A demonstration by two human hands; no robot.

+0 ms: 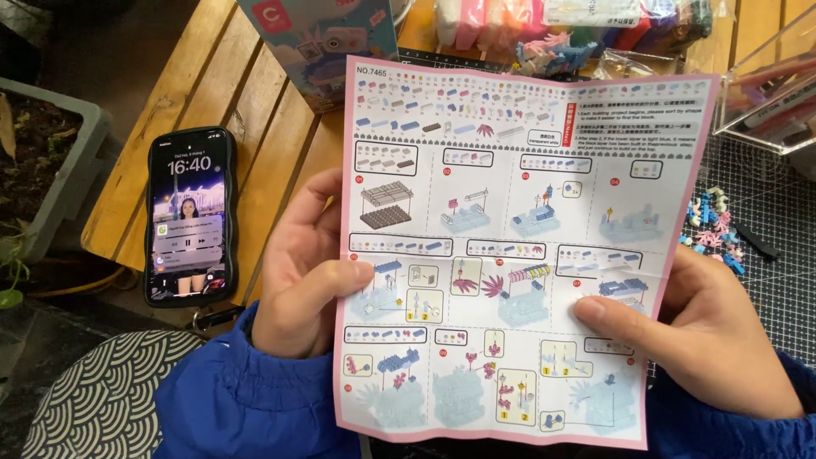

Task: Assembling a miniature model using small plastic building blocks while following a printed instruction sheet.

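Note:
I hold a pink-bordered instruction sheet [510, 255] for a small brick model upright in front of me. My left hand [302, 276] grips its left edge, thumb lying over the page. My right hand [705, 340] grips the right edge, thumb pressed on a building-step picture. Both arms wear blue sleeves. The sheet hides most of the table under it.
A phone [189, 217] with a lit screen lies on the wooden slat table [212, 93] at left. A light blue box [319, 42] stands behind the sheet. Small loose bricks [712, 225] lie on a dark cutting mat [765, 280] at right, below a clear plastic case [769, 85].

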